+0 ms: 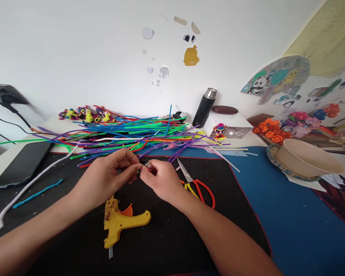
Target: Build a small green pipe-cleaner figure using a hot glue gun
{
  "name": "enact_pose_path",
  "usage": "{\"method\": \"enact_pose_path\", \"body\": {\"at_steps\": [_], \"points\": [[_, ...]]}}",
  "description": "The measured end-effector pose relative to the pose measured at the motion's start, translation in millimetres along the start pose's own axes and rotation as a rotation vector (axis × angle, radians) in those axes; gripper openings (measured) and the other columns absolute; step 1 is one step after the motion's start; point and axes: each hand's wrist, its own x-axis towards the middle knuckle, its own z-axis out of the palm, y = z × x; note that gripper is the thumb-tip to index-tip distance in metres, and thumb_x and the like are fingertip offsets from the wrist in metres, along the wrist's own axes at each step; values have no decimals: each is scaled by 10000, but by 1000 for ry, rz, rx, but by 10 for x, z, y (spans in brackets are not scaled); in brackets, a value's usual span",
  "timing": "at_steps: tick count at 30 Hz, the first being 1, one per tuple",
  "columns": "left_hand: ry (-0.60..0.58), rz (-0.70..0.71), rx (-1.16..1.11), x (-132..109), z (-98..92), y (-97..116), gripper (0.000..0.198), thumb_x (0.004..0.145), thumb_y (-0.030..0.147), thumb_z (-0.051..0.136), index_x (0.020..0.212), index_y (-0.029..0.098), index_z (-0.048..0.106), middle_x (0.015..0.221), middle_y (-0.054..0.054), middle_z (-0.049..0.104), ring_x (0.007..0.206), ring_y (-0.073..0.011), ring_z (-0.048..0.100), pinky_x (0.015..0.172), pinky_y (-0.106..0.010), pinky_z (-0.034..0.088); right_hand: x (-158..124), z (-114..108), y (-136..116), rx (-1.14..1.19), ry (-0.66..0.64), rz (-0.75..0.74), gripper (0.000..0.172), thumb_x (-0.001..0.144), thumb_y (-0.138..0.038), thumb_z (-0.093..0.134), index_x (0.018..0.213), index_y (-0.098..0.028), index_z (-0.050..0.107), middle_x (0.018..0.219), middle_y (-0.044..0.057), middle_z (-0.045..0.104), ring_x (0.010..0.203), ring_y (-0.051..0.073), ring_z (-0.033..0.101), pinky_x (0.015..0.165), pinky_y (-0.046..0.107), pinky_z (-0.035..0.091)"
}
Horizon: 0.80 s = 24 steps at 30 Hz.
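My left hand [109, 174] and my right hand [162, 178] meet over the black mat, fingertips pinched together. Between them is something small, mostly hidden by the fingers; a silvery bit and a speck of green show, but I cannot make out its kind. Below my hands lies a yellow hot glue gun [119, 224] with an orange trigger and a glue stick poking from its rear. Beside my right wrist rest open scissors [194, 182] with red and yellow handles. Left of my left hand are a twisted blue pipe cleaner [38, 193] and a long white pipe cleaner [31, 184].
A heap of coloured pipe cleaners [126, 132] spreads along the back. A black phone [21, 163] lies at left. Behind stand a black flask [204, 109], a white box [231, 124] and a small figure [219, 132]. At right is a bowl [307, 157].
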Motion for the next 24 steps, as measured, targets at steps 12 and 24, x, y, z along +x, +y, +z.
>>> {"method": "enact_pose_path", "body": {"at_steps": [12, 24], "points": [[111, 155, 225, -27, 6, 2, 251, 986, 500, 639, 957, 255, 688, 801, 0, 792, 599, -174, 666, 569, -262, 474, 7, 9, 4, 25, 2, 6, 425, 916, -466, 601, 646, -237, 364, 610, -71, 347, 617, 125, 310, 585, 326, 213], [-233, -305, -611, 91, 1, 11, 506, 812, 658, 891, 866, 214, 652, 587, 8, 707, 473, -159, 630, 497, -252, 499, -10, 6, -18, 18, 4, 11, 403, 922, -414, 610, 639, -239, 382, 590, -71, 383, 594, 124, 346, 574, 319, 233]]}}
